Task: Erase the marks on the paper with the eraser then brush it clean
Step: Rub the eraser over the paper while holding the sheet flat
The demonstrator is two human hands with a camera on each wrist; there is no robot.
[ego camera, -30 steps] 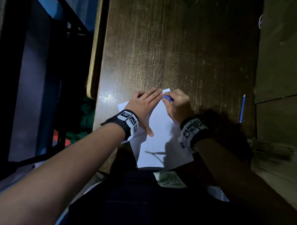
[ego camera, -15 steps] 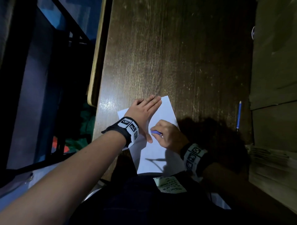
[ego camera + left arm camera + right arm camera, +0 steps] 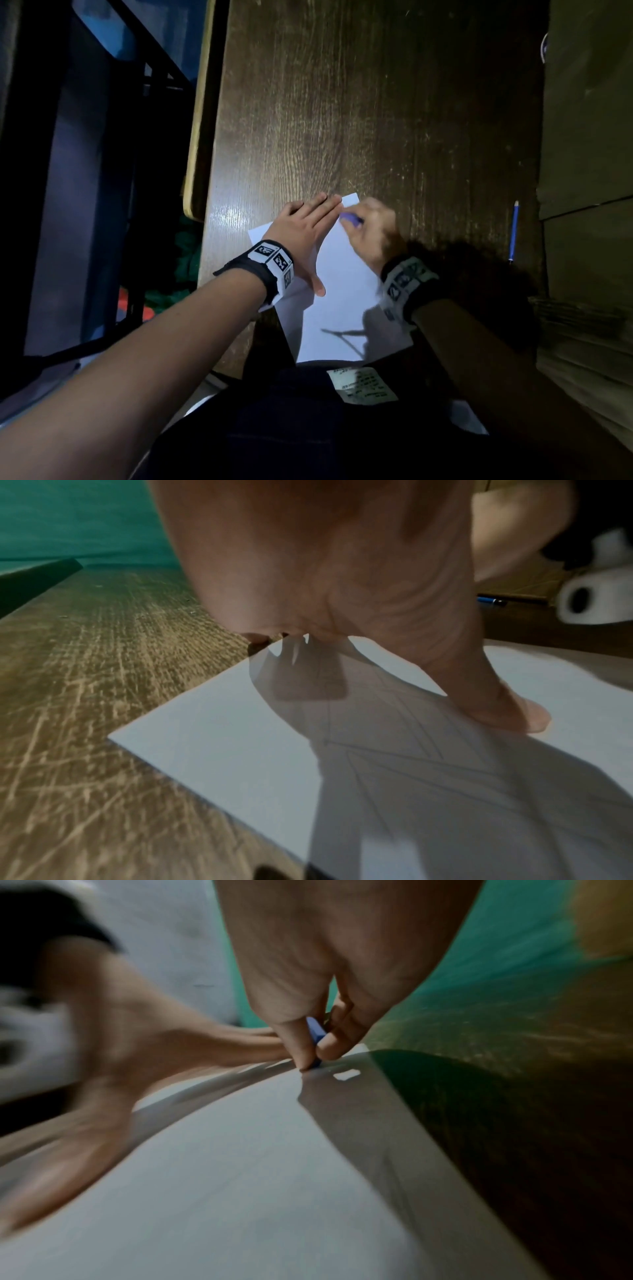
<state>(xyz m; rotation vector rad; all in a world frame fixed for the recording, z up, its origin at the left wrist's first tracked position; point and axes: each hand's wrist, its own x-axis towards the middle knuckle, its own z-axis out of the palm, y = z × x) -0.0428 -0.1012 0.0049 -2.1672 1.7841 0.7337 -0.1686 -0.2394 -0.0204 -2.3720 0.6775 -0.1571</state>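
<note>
A white sheet of paper (image 3: 342,301) lies at the near edge of the wooden desk (image 3: 376,120). My left hand (image 3: 305,233) lies flat on its left half with straight fingers, pressing it down. Faint pencil lines (image 3: 404,756) show on the paper under that hand's shadow. My right hand (image 3: 371,229) pinches a small blue eraser (image 3: 351,218) between thumb and fingers at the sheet's far right corner. In the right wrist view the eraser (image 3: 316,1039) touches the paper (image 3: 240,1164) with its tip. That hand is blurred by motion.
A blue pencil (image 3: 513,233) lies on the desk to the right of the paper. A cardboard box (image 3: 589,137) stands along the desk's right side. The desk's left edge (image 3: 202,137) drops to a dark floor and a chair frame.
My right hand with the eraser slid from the sheet's far corner toward me to mid-sheet, then back out to the far corner. The left hand stayed flat on the paper.
</note>
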